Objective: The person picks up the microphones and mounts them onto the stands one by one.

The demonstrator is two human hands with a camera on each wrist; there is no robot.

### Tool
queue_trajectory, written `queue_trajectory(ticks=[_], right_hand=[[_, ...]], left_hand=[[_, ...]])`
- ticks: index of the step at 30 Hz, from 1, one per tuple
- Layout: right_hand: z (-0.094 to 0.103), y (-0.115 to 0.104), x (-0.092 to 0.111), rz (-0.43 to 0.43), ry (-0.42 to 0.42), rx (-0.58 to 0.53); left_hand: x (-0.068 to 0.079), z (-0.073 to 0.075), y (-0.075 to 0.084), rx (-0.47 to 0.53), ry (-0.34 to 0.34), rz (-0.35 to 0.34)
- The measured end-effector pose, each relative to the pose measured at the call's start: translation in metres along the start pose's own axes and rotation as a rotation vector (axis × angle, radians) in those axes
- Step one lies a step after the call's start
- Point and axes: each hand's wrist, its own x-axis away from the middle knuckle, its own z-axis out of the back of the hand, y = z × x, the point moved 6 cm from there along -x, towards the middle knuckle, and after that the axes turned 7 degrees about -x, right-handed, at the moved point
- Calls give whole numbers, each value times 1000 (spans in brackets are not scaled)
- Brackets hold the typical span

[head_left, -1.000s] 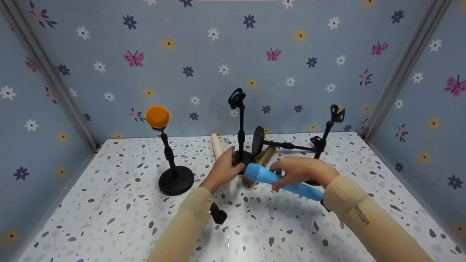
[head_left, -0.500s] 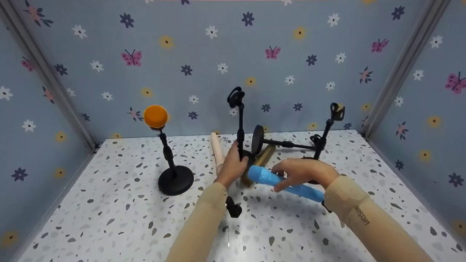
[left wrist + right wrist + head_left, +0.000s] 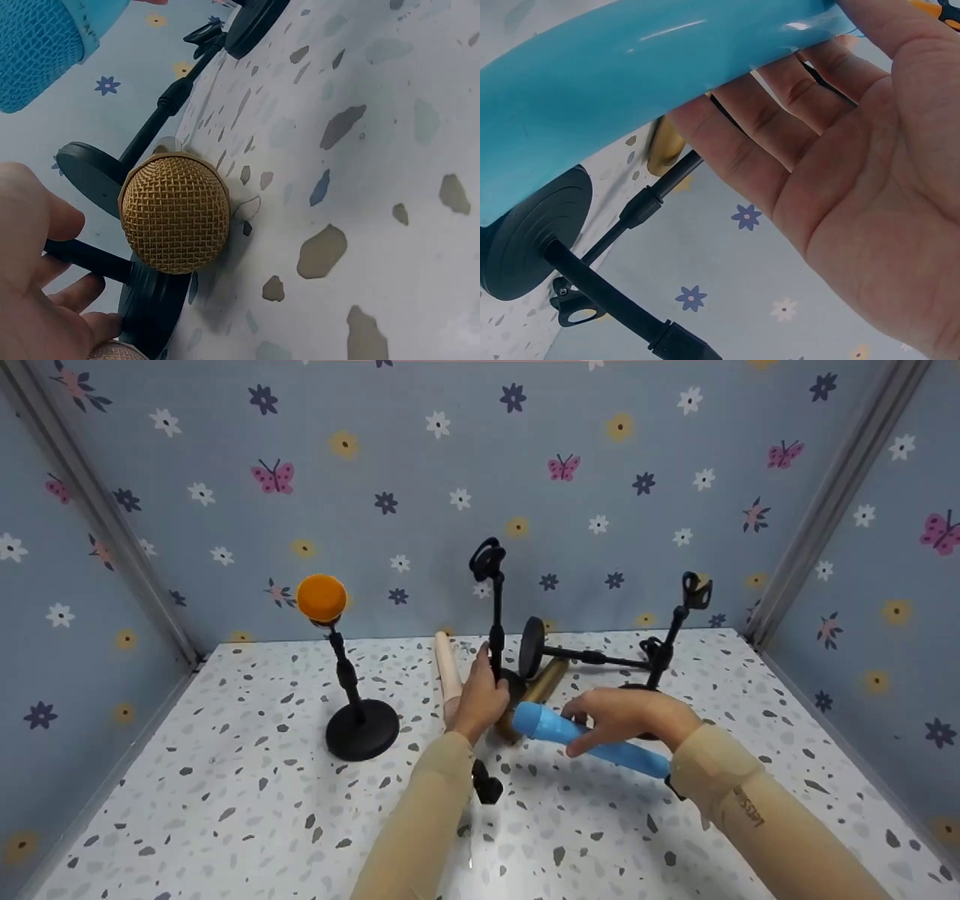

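Note:
A blue microphone (image 3: 622, 754) is held by my right hand (image 3: 626, 716), thumb on one side and fingertips along the other; its head points left, above the table. My left hand (image 3: 480, 701) is low on the pole of the middle black microphone stand (image 3: 497, 607), which stands upright with an unfilled clip. In the left wrist view, thumb and fingers of the left hand (image 3: 37, 285) lie on either side of that pole (image 3: 90, 259), just over the base. A gold microphone (image 3: 175, 214) lies beside this base, and a pale pink microphone (image 3: 448, 667) lies left of it.
At left, a stand (image 3: 362, 731) carries an orange-headed microphone (image 3: 322, 598). Behind the right hand, another stand (image 3: 671, 637) is upright with its clip bare. One more stand (image 3: 592, 658) lies on its side over the gold microphone. Patterned walls (image 3: 420, 472) enclose the speckled table (image 3: 262, 810).
My left hand has moved right and forward from beside the middle stand's base to its pole, and its fingers have come round it. The right hand stays nearly still with the blue microphone.

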Motion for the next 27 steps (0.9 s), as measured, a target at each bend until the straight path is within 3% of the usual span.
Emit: queue_trajectory(ticks=[6,14,16,23,27], right_hand=[[0,0,-2,-7,-3,2],[2,0,0,-2,4,3],[2,-1,2,5,8,-7],[1,2,-1,-41,1,-19],[0,3,-2,-50,-6,-16]], left_hand=[[-1,8,-5,9,29,36],[-6,3,3,81,-57,24],[-7,3,3,50,-37,12],[-4,13,3,-119,94,-130],[0,17,2,-165,98,-127]])
